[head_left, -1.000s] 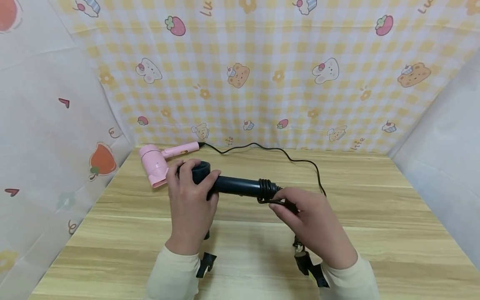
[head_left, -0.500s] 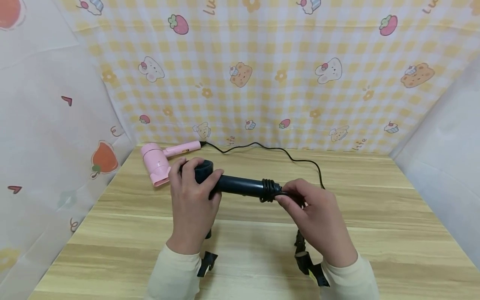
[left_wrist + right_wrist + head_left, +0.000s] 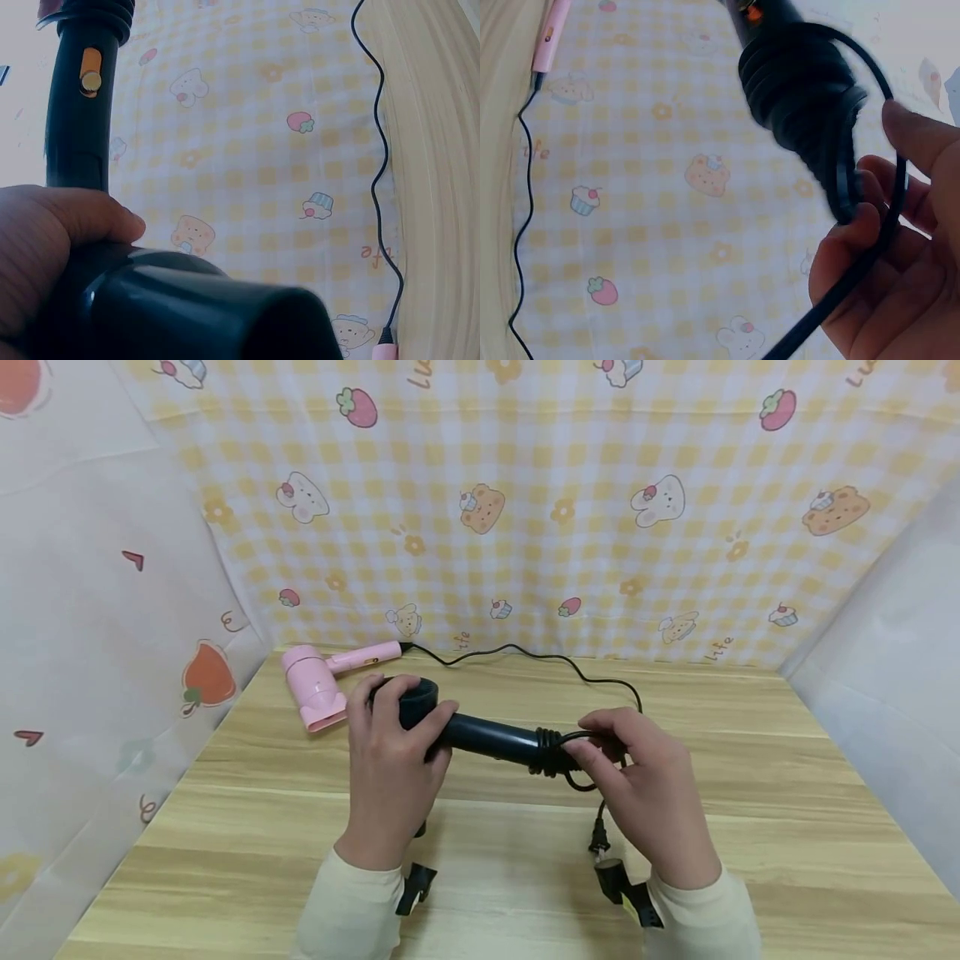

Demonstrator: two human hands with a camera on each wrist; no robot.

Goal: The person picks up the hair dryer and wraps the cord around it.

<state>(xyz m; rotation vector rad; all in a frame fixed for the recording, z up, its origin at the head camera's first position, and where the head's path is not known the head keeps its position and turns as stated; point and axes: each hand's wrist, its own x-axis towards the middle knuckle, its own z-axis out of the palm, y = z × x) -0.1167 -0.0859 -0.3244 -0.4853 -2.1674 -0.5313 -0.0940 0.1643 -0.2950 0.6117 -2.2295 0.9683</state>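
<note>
Far left of the dark hair dryer [image 3: 491, 737] that I hold over the worktop [image 3: 495, 885], a white cloth [image 3: 97, 693] with printed fruit hangs down. Nearer, behind and left of the dark hair dryer's head, lies a pink hair dryer [image 3: 311, 687], its nozzle just beside my left grip [image 3: 393, 760], so that side is crowded. My left grip has its thumb and fingers curled round the dark hair dryer's head. Behind the dark hair dryer, the thin cord [image 3: 525, 651] of the pink one wanders rightward, then bends forward behind my right grip [image 3: 652, 777]. At the dark hair dryer's handle end, black cord [image 3: 551, 739] is wound in loops, and my right grip pinches a length of it between thumb and fingers. In front of that end a plug [image 3: 599, 839] hangs close to my right wrist mount [image 3: 630, 897]; I cannot tell which cord it ends.

Left of the dark hair dryer, the worktop's edge runs along the white cloth; behind it, the far edge meets a yellow checked cloth [image 3: 525, 560]. The widest stretch of open wood lies to its right, beyond my right grip
</note>
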